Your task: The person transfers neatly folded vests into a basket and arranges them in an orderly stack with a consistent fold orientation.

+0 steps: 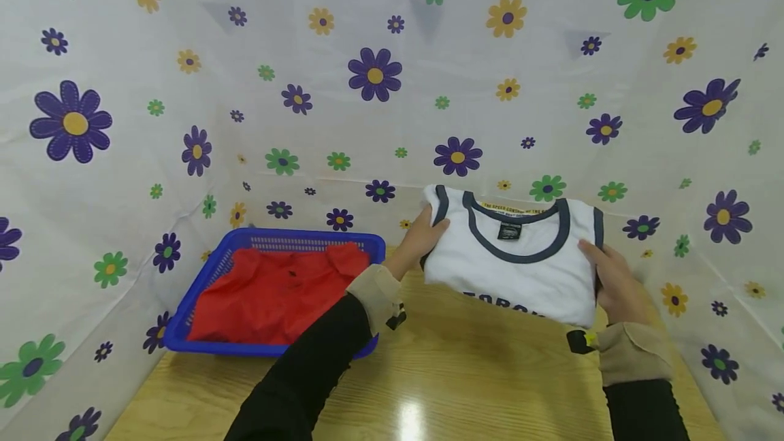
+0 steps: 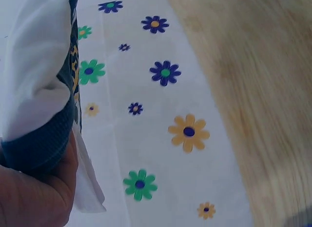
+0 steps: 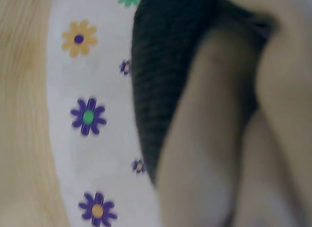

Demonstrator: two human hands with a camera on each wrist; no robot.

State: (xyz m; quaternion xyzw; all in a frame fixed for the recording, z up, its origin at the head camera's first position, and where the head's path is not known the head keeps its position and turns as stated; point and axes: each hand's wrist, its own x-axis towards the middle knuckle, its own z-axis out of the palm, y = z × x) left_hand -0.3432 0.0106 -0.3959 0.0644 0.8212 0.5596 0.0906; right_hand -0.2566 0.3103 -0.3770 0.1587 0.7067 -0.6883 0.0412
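A white T-shirt (image 1: 508, 271) with dark trim at neck and sleeves is held up above the table, folded, its collar toward the back. My left hand (image 1: 421, 240) grips its left side, thumb on the front. On the opposite side my right hand (image 1: 615, 281) pinches the edge near the dark sleeve trim. The left wrist view shows the blue-grey trim (image 2: 41, 144) between the fingers and thumb of that hand. In the right wrist view, curled fingers (image 3: 204, 139) press against dark ribbed fabric (image 3: 161, 75). Dark lettering on the shirt front is partly folded out of sight.
A blue plastic basket (image 1: 223, 254) stands on the left of the wooden table (image 1: 465, 373), with a red garment (image 1: 275, 298) lying in it. A white sheet with printed flowers (image 1: 343, 135) hangs behind the table and along both sides.
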